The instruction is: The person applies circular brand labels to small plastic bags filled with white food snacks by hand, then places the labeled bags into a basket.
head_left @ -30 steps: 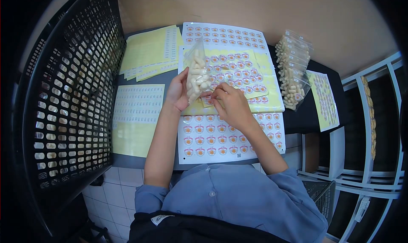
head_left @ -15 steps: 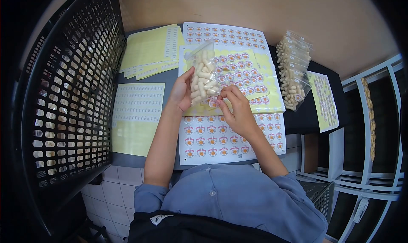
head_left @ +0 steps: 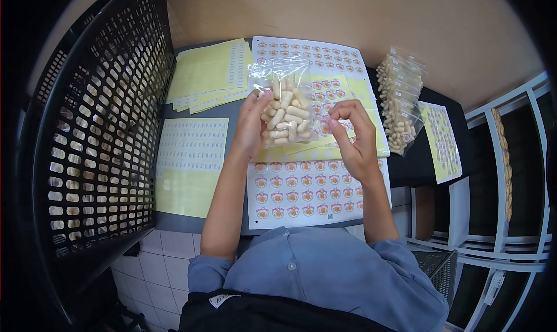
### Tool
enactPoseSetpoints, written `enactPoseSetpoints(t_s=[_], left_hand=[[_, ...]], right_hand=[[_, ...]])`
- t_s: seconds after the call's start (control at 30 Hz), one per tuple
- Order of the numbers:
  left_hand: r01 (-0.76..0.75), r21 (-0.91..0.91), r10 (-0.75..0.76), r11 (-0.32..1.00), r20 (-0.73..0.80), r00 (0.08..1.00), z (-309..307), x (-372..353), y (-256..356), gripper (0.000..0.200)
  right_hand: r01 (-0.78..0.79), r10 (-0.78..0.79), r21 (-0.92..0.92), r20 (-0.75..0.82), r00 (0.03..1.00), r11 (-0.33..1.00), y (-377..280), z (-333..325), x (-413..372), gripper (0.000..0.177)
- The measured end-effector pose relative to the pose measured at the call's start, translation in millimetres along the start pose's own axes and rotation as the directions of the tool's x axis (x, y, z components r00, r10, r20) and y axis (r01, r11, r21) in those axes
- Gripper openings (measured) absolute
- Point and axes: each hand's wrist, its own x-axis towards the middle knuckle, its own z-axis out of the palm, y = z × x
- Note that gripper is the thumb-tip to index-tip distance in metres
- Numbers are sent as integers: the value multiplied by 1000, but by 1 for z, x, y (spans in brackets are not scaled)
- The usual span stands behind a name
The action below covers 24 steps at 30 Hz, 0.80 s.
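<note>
Left hand (head_left: 249, 126): several fingers hidden behind the clear bag (head_left: 287, 114)
Right hand (head_left: 355, 134), right of the clear bag: anything between thumb and fingers too small to tell
Sticker sheets (head_left: 348, 83), beneath the clear bag: partly covered, wording unreadable
Black basket (head_left: 107, 123), left of the clear bag: top cut off, contents obscured by its lattice

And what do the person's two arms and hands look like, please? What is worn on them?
The left hand and right hand are human, with no gloves; no ring, watch or bracelet can be seen. Both forearms are uncovered. Plain grey-blue cloth sleeves end around the elbows, matching the buttoned shirt.
</note>
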Motion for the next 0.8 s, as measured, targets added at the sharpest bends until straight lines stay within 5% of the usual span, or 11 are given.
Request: enactPoseSetpoints(t_s=[0.1, 0.2, 0.4, 0.8], left_hand=[[-192, 268, 167, 944, 113, 979, 3, -2, -5, 47], [-195, 314, 148, 929, 170, 974, 7, -8, -3, 59], [-214, 291, 160, 933, 200, 967, 8, -7, -3, 58], [-218, 334, 153, 917, 212, 965, 9, -7, -5, 58]], right_hand=[[53, -53, -39, 4, 999, 998, -3, 7, 11, 7], [113, -107, -161, 46, 993, 980, 0, 15, 22, 8], [239, -215, -416, 103, 971, 877, -1, 22, 29, 8], [261, -226, -517, 131, 965, 815, 5, 26, 26, 9]])
